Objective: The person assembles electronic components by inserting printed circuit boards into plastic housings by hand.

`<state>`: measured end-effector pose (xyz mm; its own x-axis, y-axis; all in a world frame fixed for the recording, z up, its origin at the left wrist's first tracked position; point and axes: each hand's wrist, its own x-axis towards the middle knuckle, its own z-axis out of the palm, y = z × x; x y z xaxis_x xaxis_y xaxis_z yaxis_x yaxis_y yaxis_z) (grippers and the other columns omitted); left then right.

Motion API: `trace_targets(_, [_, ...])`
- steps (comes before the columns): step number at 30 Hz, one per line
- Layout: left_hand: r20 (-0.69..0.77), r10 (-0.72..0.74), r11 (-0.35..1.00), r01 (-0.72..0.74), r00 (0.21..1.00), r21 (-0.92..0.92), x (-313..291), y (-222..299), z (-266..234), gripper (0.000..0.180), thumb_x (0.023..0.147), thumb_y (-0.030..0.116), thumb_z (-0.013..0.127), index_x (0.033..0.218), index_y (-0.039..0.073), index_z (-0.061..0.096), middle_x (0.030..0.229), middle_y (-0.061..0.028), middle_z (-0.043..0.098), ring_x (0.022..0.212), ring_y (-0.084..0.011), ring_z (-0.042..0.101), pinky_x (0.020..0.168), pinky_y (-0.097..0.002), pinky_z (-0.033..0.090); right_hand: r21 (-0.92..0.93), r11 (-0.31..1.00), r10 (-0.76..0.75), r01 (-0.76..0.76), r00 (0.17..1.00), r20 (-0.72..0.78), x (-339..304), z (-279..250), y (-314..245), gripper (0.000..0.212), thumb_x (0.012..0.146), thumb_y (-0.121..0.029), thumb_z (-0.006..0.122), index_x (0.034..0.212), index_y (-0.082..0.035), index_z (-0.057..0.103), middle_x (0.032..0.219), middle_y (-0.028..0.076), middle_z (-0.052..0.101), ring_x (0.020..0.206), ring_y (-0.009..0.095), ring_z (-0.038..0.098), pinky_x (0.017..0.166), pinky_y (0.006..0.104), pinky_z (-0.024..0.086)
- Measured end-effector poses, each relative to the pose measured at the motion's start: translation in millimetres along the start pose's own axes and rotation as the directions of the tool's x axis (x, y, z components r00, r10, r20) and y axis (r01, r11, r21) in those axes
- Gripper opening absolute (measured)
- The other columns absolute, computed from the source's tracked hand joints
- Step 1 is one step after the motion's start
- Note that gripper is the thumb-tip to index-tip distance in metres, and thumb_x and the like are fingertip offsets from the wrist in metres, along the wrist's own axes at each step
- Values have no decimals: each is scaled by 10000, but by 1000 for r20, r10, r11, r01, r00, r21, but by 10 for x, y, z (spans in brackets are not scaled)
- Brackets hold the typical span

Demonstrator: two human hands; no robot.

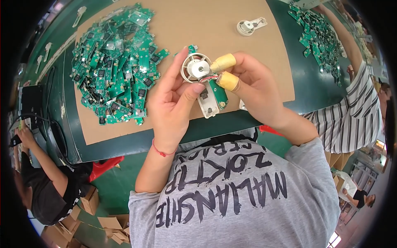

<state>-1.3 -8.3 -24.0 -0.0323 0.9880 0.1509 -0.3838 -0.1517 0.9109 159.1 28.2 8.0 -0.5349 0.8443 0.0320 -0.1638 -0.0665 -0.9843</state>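
Note:
In front of my chest, my left hand grips a white plastic fan housing with a round motor end and a straight handle. Its thumb presses on the housing just below the motor. My right hand wears yellow finger cots on thumb and index finger. Those fingertips are beside the motor, at thin red and dark wires. A green circuit board sticks out beneath the right thumb, alongside the handle. The right hand's other fingers are mostly hidden.
A large pile of green circuit boards covers the left of the brown cardboard sheet. Another fan housing lies at the far right of it. More boards lie near a co-worker in a striped shirt. Another person sits left.

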Motion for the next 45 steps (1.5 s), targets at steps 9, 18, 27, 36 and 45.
trace_targets(9, [-158, 16, 1000, -12, 987, 26, 3, -21, 59, 497, 867, 6, 554, 1326, -21, 365, 1119, -104, 573, 985, -126, 554, 808, -236, 473, -568, 758, -388, 322, 922, 4, 43, 11, 196, 179, 764, 10, 623, 936, -33, 596, 809, 82, 586, 746, 193, 584, 635, 270, 470])
trace_targets(18, [-201, 7, 999, 0, 979, 36, 2, 12, 89, 467, 873, 32, 557, 1315, 21, 410, 981, -34, 598, 811, -57, 552, 664, -190, 484, -705, 583, -484, 403, 870, 97, 67, 8, 189, 212, 711, 24, 648, 899, -34, 571, 857, 78, 542, 746, 207, 560, 614, 294, 460])
trace_targets(27, [-212, -98, 995, 89, 972, -50, 49, 56, 161, 458, 881, 57, 549, 1317, 26, 411, 950, -12, 598, 825, -50, 541, 682, -177, 449, -670, 696, -384, 260, 922, -41, 79, -9, 243, 275, 733, -52, 677, 939, -1, 500, 907, 86, 509, 732, 173, 560, 625, 264, 474])
trace_targets(36, [-262, 35, 997, -51, 964, -55, 181, -37, 309, 616, 839, -51, 529, 1377, 27, 239, 1278, -158, 450, 1154, -207, 460, 965, -313, 364, -473, 876, -51, 94, 994, 101, 258, 9, 201, 140, 842, -128, 531, 870, 8, 520, 682, 154, 570, 594, 272, 572, 536, 357, 437])
trace_targets(45, [-216, 74, 988, -43, 974, 146, 278, 2, 185, 537, 938, 140, 411, 1411, 65, 168, 1401, -156, 279, 1290, -274, 297, 1053, -396, 235, -742, 653, 78, -151, 988, -132, 2027, -966, 122, 365, 878, -362, 488, 827, -20, 604, 651, 60, 553, 597, 121, 502, 546, 305, 417])
